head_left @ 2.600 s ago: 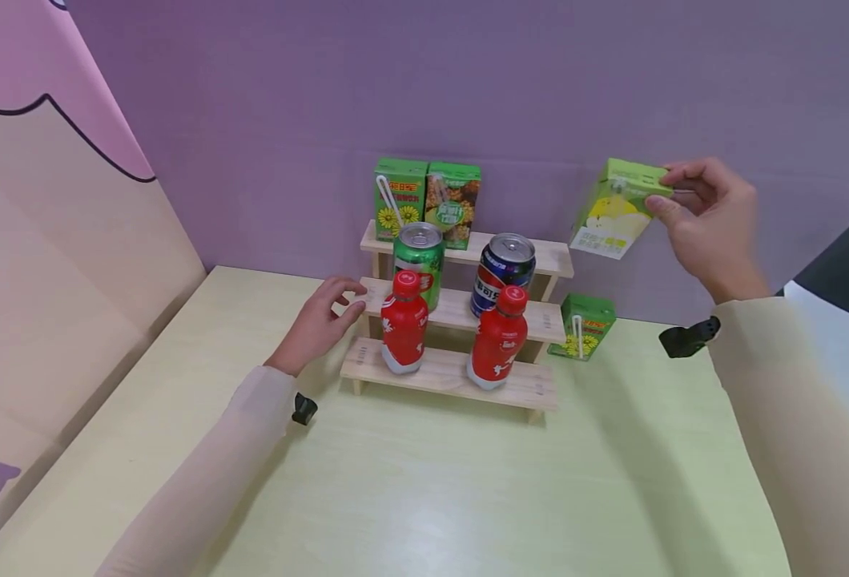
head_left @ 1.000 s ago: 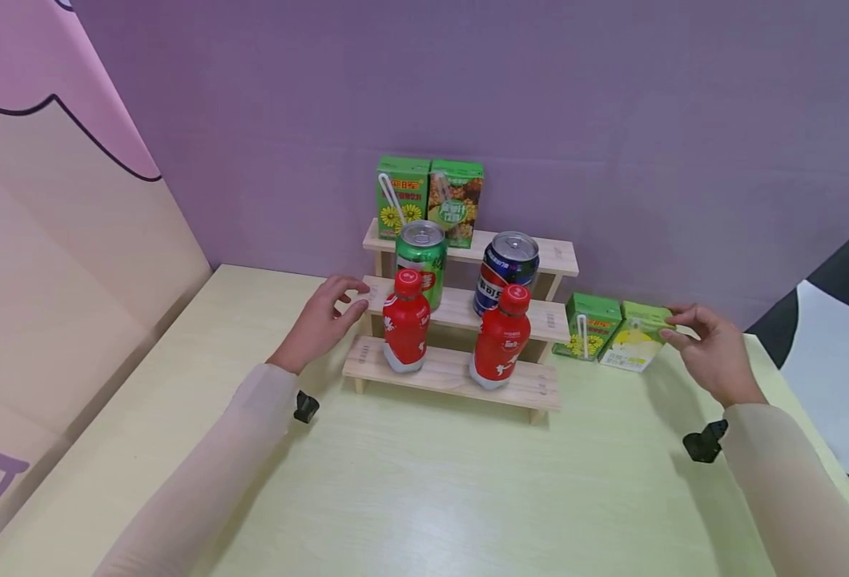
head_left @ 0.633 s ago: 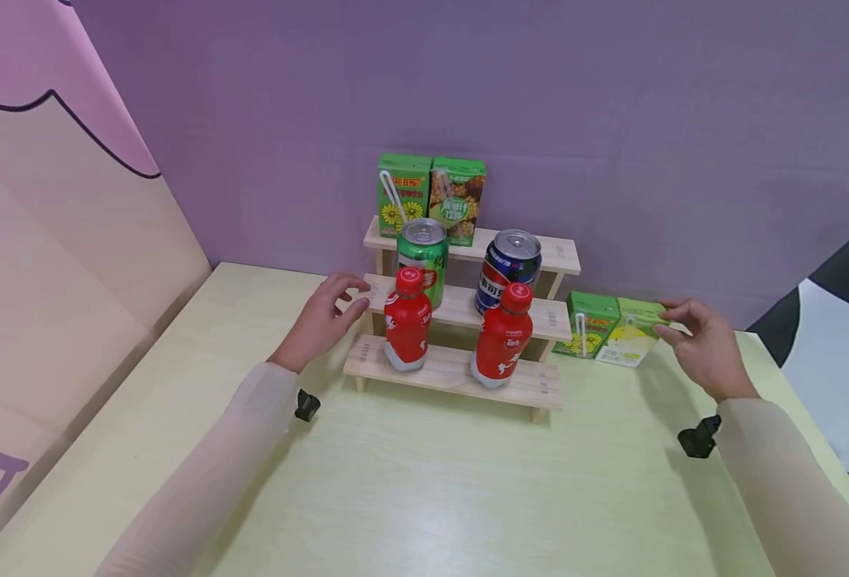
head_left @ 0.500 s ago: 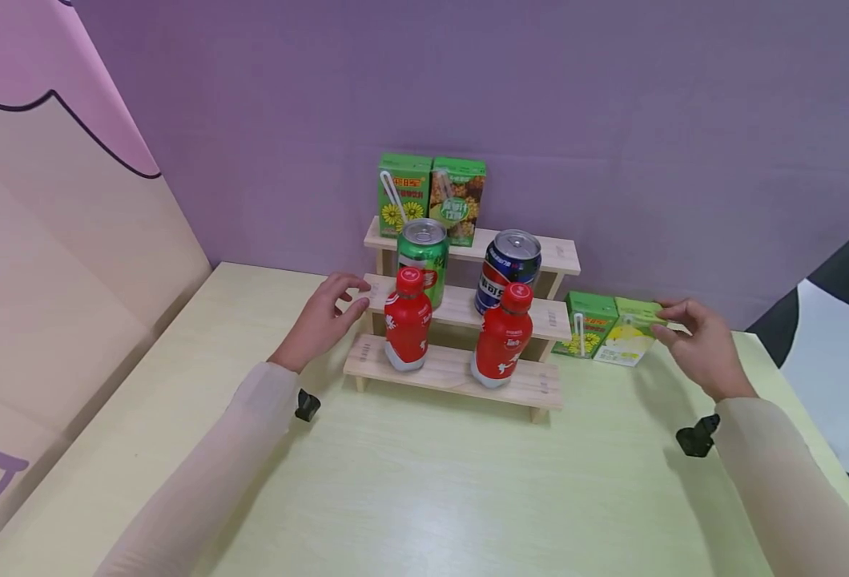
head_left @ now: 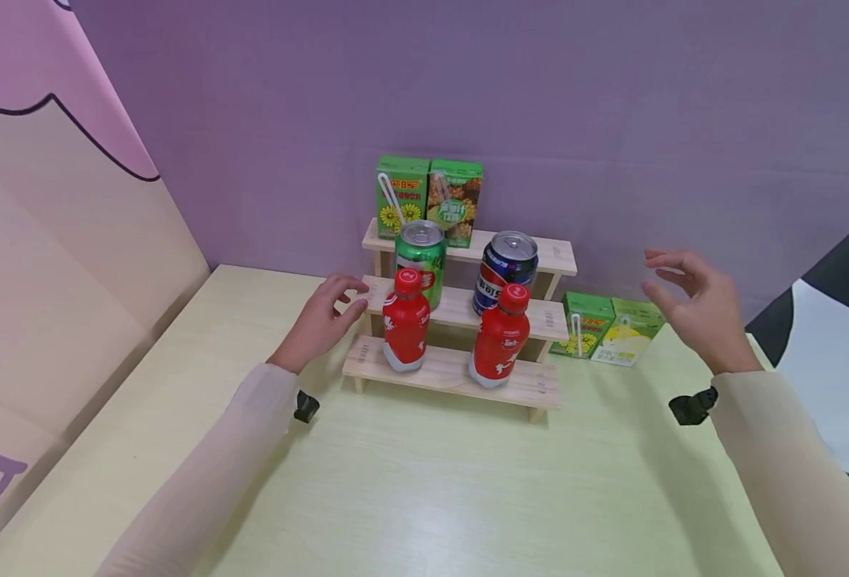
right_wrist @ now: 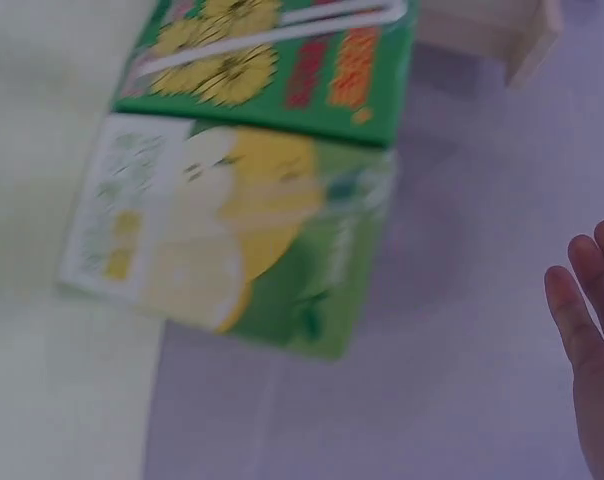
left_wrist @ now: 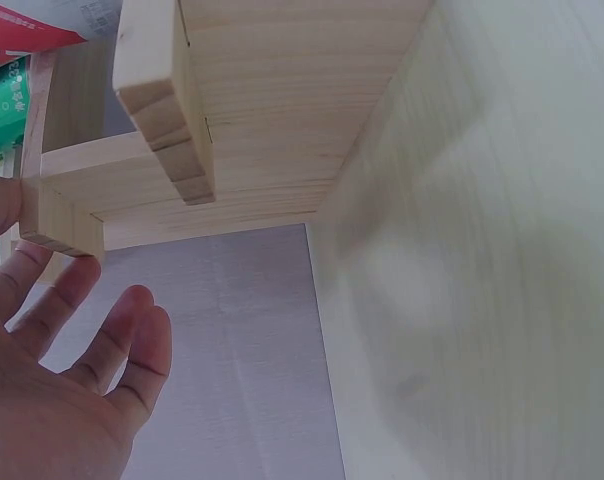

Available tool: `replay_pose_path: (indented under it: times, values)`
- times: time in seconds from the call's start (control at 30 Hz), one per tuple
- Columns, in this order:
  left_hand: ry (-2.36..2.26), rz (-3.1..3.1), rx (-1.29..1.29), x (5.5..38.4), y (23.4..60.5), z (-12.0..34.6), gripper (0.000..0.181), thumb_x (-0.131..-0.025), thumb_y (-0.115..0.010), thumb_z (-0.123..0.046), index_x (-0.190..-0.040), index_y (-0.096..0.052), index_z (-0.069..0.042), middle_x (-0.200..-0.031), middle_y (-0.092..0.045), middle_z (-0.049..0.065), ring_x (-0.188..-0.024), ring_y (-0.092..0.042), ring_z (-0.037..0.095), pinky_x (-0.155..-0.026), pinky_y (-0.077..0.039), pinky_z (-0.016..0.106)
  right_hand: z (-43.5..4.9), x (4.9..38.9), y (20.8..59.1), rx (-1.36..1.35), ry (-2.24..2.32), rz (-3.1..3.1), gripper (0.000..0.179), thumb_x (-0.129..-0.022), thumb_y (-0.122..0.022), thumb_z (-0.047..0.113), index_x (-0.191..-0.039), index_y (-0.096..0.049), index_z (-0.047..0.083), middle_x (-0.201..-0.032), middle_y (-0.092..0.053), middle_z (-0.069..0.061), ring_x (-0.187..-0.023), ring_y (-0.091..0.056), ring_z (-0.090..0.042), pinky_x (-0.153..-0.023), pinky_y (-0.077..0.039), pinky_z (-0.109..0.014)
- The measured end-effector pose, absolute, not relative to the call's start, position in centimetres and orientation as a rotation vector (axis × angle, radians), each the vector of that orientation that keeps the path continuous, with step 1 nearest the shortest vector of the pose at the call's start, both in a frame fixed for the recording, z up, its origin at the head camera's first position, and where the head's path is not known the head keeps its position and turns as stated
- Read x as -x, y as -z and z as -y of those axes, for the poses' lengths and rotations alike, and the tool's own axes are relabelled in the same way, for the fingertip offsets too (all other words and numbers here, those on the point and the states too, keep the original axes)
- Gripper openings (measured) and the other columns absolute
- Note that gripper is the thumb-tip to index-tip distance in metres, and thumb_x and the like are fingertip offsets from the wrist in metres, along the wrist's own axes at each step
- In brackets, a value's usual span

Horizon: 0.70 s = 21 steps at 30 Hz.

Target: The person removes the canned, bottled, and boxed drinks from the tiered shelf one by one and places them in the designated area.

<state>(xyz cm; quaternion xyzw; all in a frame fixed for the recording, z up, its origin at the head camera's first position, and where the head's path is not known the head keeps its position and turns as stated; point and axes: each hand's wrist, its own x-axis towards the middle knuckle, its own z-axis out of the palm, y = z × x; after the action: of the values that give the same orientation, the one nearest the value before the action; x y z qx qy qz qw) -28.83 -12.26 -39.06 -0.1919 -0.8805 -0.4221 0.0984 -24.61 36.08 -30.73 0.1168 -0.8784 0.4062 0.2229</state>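
Observation:
My left hand [head_left: 321, 319] holds the left end of the middle step of a three-step wooden display stand [head_left: 442, 377]. In the left wrist view the thumb lies on one side of the board end [left_wrist: 62, 225] and the fingers on the other, the last two free. My right hand [head_left: 706, 308] is in the air with thumb and fingers apart and nothing between them. Below and left of it, a yellow-green juice carton with a pear picture [head_left: 626, 340] stands on the table against a green drink carton [head_left: 583, 324], right of the stand.
Two green drink cartons [head_left: 453, 200] stand on the top step. A green can [head_left: 424, 256] and a dark blue can [head_left: 504, 268] stand on the middle step, two red bottles [head_left: 406, 324] on the bottom one. A purple wall [head_left: 251, 160] rises behind the table [head_left: 396, 497].
My right hand brought the yellow-green juice carton down beside the green one, slid it left against it, then let go and rose. My left hand has stayed at the stand.

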Motion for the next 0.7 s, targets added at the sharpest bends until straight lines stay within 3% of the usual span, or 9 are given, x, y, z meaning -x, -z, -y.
replay_pose_path:
  times: [0.27,0.7]
  values:
    - [1.248,2.611,0.567,28.8,39.0,12.2,0.028,-0.094,-0.059,-0.021,-0.12,-0.056,-0.011,-0.125,-0.049,0.006,-0.106,-0.05,0.025,-0.083,-0.049,0.037,-31.0,25.7,27.3,-0.481,-1.052,2.453,0.029,-0.09,-0.064,0.011,-0.118,-0.06,0.008,-0.132,-0.053,-0.003,-0.117,-0.051,-0.013,-0.096,-0.039,-0.021]
    - [1.258,2.611,0.556,28.7,38.8,12.2,0.028,-0.094,-0.06,-0.021,-0.12,-0.057,-0.01,-0.125,-0.049,0.006,-0.106,-0.05,0.024,-0.084,-0.049,0.038,-23.9,28.8,22.8,-0.655,-1.044,2.537,0.035,-0.09,-0.065,0.021,-0.124,-0.059,0.012,-0.13,-0.053,0.0,-0.117,-0.051,-0.028,-0.099,-0.04,-0.041]
